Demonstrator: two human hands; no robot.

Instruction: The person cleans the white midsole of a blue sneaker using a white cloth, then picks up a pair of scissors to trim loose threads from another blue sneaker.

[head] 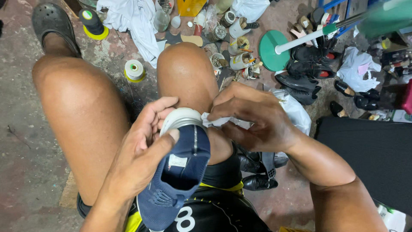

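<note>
Navy-blue knit slip-on shoe with a white rubber sole [182, 172]: we record it held upright over our lap, heel end raised toward the knees, opening facing the camera, a small pale label inside the collar.

Left hand [139, 150]: fingers closed around the shoe's side, thumb pressed across the rim of the heel, just under the sole's edge.

Right hand [253, 116]: fingers pinched shut on a crumpled white cloth [223, 121], which touches the white sole at the heel.

Surroundings on the stained concrete floor [25, 163]: two thread spools with yellow bases, one dark [92, 22] and one pale [134, 70]; a white garment [135, 23]; a cluster of small tins and jars [234, 47] beyond the right knee; a green round-based stand with a white pole [274, 49]; several black leather shoes [307, 73] at the right; white plastic bags [358, 64] (contents not legible).

Handling note, in our judgement: wiping the sole rim goes best if we keep the left thumb braced so the soft knit upper does not fold, work the cloth along the rubber edge only, and turn the shoe rather than stretching the wrist. Keeping the cloth off the blue fabric should avoid smearing.
</note>
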